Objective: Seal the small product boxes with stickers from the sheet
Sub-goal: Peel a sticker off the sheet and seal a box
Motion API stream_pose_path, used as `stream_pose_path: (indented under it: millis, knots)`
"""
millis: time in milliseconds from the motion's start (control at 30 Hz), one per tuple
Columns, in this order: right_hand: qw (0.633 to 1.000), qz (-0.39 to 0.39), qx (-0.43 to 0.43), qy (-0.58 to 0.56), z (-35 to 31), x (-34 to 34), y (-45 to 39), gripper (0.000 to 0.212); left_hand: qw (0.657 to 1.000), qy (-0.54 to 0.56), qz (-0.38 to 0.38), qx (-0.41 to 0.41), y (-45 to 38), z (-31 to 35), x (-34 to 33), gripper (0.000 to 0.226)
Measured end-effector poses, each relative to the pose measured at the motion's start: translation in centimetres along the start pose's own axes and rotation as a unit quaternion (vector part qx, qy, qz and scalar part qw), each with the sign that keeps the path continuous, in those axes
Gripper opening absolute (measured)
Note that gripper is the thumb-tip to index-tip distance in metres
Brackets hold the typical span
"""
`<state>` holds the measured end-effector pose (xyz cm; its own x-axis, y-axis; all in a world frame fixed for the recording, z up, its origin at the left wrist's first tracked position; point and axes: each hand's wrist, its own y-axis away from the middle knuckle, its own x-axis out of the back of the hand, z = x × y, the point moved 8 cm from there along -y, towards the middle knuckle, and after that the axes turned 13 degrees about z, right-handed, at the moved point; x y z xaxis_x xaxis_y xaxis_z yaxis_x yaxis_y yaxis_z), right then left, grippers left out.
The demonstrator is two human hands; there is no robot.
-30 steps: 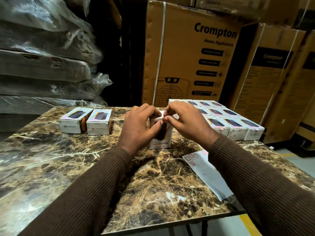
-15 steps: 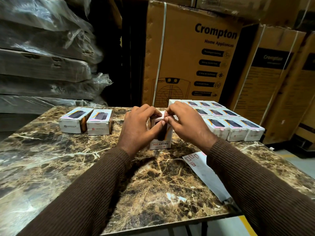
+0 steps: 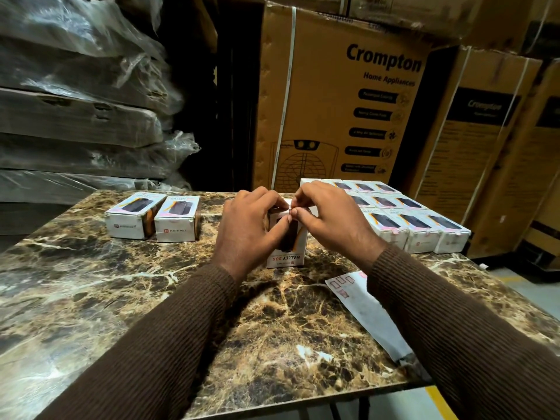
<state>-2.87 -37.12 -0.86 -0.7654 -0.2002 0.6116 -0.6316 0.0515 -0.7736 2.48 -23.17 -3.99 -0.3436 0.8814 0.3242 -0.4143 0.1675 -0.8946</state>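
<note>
A small white product box [image 3: 288,253] marked HALLEY 20K stands on end in the middle of the marble table [image 3: 91,298]. My left hand [image 3: 245,228] grips its left side, thumb across the front. My right hand [image 3: 327,219] curls over the box's top edge, thumb and fingertips pressing there next to my left thumb; any sticker under them is hidden. The white sticker sheet [image 3: 363,307] lies on the table under my right forearm, with several red-outlined stickers at its far end.
Two like boxes [image 3: 151,219] lie flat at the table's far left. Several more boxes [image 3: 409,219] sit in rows at the far right. Big Crompton cartons [image 3: 348,101] stand behind the table, and plastic-wrapped cartons [image 3: 75,101] are stacked on the left.
Both hands stay on the upright box; my right fingers have shifted slightly along its top edge. Nothing else on the table has moved.
</note>
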Motion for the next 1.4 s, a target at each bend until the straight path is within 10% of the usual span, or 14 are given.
stream_pose_path:
  millis: [400,1400]
  knots:
    - [0.986,0.096,-0.041,-0.131,1.0,0.2,1.4,0.024,0.999,0.028,-0.002,0.041,-0.1,-0.5,-0.1,0.035]
    - [0.983,0.062,-0.063,-0.16,1.5,-0.8,1.2,0.041,0.993,0.091,-0.026,0.067,0.0,-1.5,0.0,0.036]
